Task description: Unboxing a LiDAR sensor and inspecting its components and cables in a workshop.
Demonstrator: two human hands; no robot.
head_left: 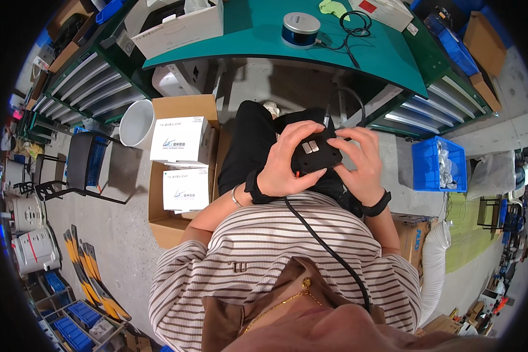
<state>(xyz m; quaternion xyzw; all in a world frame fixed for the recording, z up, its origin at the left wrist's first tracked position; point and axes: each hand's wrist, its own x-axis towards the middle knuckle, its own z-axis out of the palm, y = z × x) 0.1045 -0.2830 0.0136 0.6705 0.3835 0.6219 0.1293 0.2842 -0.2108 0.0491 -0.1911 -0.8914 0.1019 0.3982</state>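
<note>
Above my lap, a small black box-shaped device [325, 157] with two small silver labels on its face is held between both hands. My left hand [287, 159] grips its left side, fingers curled over the far edge and thumb along the near edge. On the other side my right hand [361, 163] closes on the right edge with fingertips and thumb. A silver connector [327, 120] on a black cable stands at the device's far edge, close to my left fingertips. Another black cable [328, 246] runs up my striped shirt from near my left hand.
A green table [252, 35] ahead carries a silver-and-dark cylindrical device [301, 30] with a cable. Left of my legs, an open carton [158, 226] holds white boxes [182, 141], beside a white bin [138, 123]. A blue crate [439, 164] and white ribbed hose [435, 264] are at right.
</note>
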